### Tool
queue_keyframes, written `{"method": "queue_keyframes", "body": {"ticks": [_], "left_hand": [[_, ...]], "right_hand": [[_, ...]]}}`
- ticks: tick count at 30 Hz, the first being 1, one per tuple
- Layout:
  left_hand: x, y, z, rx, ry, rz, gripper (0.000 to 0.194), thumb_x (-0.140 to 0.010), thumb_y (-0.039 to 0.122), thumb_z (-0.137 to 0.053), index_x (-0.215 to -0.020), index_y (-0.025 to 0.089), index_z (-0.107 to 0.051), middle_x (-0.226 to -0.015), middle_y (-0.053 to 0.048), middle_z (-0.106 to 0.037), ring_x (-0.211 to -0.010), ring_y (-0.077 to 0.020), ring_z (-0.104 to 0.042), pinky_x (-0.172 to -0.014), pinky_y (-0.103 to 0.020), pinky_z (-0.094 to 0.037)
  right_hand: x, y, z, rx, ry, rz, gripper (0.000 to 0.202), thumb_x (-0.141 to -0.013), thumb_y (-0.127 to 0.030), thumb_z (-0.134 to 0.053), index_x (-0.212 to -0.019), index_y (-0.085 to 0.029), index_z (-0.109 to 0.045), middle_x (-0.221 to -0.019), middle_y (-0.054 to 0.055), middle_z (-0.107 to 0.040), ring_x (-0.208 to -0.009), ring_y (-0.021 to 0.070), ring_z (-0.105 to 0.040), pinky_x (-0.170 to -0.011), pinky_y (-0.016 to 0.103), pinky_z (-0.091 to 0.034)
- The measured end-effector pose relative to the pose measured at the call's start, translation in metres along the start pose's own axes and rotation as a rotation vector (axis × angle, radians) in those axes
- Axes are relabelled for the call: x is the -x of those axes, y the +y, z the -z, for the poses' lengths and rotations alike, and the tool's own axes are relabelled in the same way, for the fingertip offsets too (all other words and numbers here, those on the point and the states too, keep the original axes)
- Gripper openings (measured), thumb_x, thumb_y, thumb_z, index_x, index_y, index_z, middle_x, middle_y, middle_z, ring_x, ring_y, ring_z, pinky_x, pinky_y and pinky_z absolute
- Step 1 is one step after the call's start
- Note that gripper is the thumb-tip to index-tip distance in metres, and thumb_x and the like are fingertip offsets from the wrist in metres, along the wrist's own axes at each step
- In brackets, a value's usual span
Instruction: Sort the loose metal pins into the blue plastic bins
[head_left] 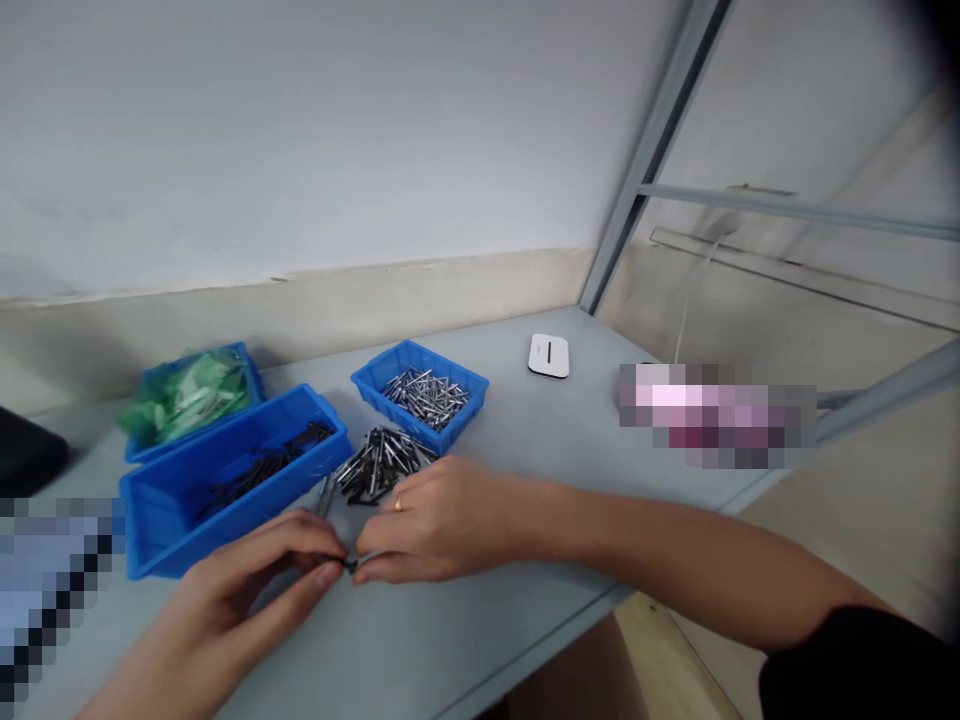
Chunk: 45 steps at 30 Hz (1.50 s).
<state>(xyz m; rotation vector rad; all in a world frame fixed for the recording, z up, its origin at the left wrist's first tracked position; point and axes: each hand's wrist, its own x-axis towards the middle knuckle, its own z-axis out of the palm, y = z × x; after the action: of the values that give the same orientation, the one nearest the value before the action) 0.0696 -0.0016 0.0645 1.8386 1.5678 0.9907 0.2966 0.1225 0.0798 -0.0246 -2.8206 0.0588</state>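
My left hand [262, 580] is closed, its thumb and forefinger pinching a small dark piece [349, 566] whose end shows at the fingertips. My right hand [431, 525], with a ring on one finger, meets it there; its fingers are pressed together, and what they hold is hidden. Just behind my hands lies a loose pile of thin metal and black pins [379, 462]. A blue bin [146, 510] with black slender parts [262, 470] stands beyond my left hand. Behind the pile, a smaller blue bin [382, 392] holds many shiny metal pins [429, 397].
Another blue bin [251, 372] at the back left contains green plastic bags [195, 390]. A white square device [549, 356] lies on the grey table [495, 640] near the wall. A metal frame post [637, 180] rises at the right. Blurred-out items lie at the left and right.
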Motion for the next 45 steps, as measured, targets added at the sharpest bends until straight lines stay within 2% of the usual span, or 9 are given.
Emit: {"method": "queue_keyframes", "body": {"ticks": [4,7,13,20,25,32,35,40,45], "left_hand": [[0.004,-0.003,-0.001,0.076,0.023,0.096,0.029,-0.097,0.056,-0.069,-0.083,0.030,-0.074,-0.094,0.001,-0.082,-0.088,-0.0206,-0.077,-0.080,-0.024,-0.067],[0.004,-0.002,-0.001,0.106,-0.021,0.112,0.031,-0.096,0.052,-0.069,-0.077,0.029,-0.069,-0.080,0.004,-0.079,-0.077,-0.0185,-0.076,-0.072,-0.023,-0.065],[0.001,0.004,-0.004,0.063,-0.080,0.104,0.037,-0.096,0.057,-0.069,-0.077,0.026,-0.071,-0.069,0.002,-0.072,-0.066,-0.0171,-0.070,-0.061,-0.021,-0.061],[0.000,0.003,-0.004,0.026,-0.156,0.084,0.037,-0.096,0.062,-0.069,-0.080,0.029,-0.078,-0.072,0.004,-0.077,-0.066,-0.0168,-0.072,-0.060,-0.019,-0.060],[-0.001,0.000,-0.004,0.010,-0.148,0.045,0.033,-0.099,0.056,-0.067,-0.085,0.029,-0.079,-0.079,0.003,-0.083,-0.069,-0.0172,-0.077,-0.063,-0.019,-0.062],[0.000,-0.018,-0.002,0.023,-0.184,0.045,0.025,-0.093,0.055,-0.073,-0.090,0.032,-0.081,-0.081,0.005,-0.083,-0.071,-0.0187,-0.078,-0.063,-0.019,-0.062],[0.000,-0.023,-0.001,0.012,-0.180,0.034,0.022,-0.090,0.054,-0.076,-0.092,0.032,-0.080,-0.085,0.004,-0.084,-0.075,-0.0195,-0.079,-0.066,-0.018,-0.063],[-0.002,-0.018,-0.003,-0.021,-0.137,0.011,0.024,-0.094,0.054,-0.073,-0.090,0.031,-0.080,-0.084,0.004,-0.085,-0.074,-0.0190,-0.079,-0.068,-0.018,-0.063],[-0.001,-0.019,-0.001,-0.052,-0.170,-0.018,0.019,-0.095,0.048,-0.071,-0.093,0.032,-0.080,-0.085,0.006,-0.085,-0.076,-0.0179,-0.080,-0.068,-0.016,-0.063]], "right_hand": [[0.003,0.004,0.001,-0.007,0.086,0.006,0.041,-0.117,-0.046,-0.039,-0.118,-0.020,-0.070,-0.085,0.000,-0.078,-0.083,0.0136,-0.074,-0.062,0.027,-0.042],[0.005,0.003,0.005,-0.009,0.095,0.013,0.045,-0.119,-0.041,-0.028,-0.133,-0.020,-0.066,-0.085,0.000,-0.078,-0.088,0.0136,-0.074,-0.066,0.026,-0.045],[0.005,0.000,0.003,-0.020,0.037,0.023,0.037,-0.117,-0.035,-0.038,-0.141,-0.024,-0.063,-0.099,0.000,-0.080,-0.084,0.0106,-0.072,-0.069,0.022,-0.047],[0.005,0.000,-0.001,0.038,0.065,0.110,0.040,-0.115,-0.027,-0.035,-0.133,-0.021,-0.071,-0.094,-0.003,-0.079,-0.076,0.0097,-0.069,-0.061,0.025,-0.045],[0.005,0.000,-0.005,0.025,0.100,0.098,0.033,-0.113,-0.024,-0.042,-0.126,-0.021,-0.072,-0.086,-0.003,-0.077,-0.078,0.0105,-0.070,-0.063,0.024,-0.045],[0.006,0.002,-0.007,0.044,0.206,0.115,0.038,-0.114,-0.025,-0.036,-0.108,-0.021,-0.073,-0.080,-0.005,-0.074,-0.070,0.0102,-0.066,-0.058,0.026,-0.041],[0.007,0.001,-0.005,0.046,0.196,0.094,0.036,-0.115,-0.029,-0.038,-0.104,-0.020,-0.071,-0.079,-0.004,-0.074,-0.071,0.0103,-0.066,-0.059,0.025,-0.040],[0.006,0.002,-0.003,0.037,0.121,0.061,0.037,-0.115,-0.034,-0.037,-0.099,-0.021,-0.068,-0.080,-0.003,-0.074,-0.071,0.0111,-0.065,-0.057,0.027,-0.037],[0.006,0.001,-0.002,0.039,0.125,0.074,0.040,-0.115,-0.034,-0.035,-0.097,-0.021,-0.068,-0.077,-0.003,-0.072,-0.071,0.0113,-0.065,-0.056,0.028,-0.036]]}}
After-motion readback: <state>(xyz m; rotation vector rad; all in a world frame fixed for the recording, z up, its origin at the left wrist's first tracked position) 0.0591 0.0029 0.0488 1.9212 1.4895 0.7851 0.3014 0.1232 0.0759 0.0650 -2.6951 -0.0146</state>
